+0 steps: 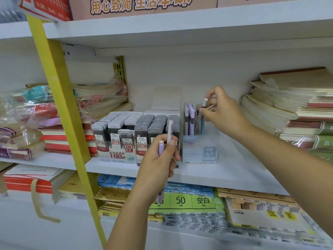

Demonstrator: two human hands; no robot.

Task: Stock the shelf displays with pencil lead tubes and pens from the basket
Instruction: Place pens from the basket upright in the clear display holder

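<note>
The left hand (158, 165) grips two pens (169, 131) (one lilac, one pale pink) before the lead tubes (135, 123) — the right hand (223, 112) pinches a third pen (204, 101) upright at the clear box (200, 150) on the shelf (234, 170).

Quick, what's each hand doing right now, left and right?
Left hand: grips a slim lilac plastic pen and a pale pink plastic pen.
Right hand: pinches a white-capped pen at the clear plastic pen holder.
</note>
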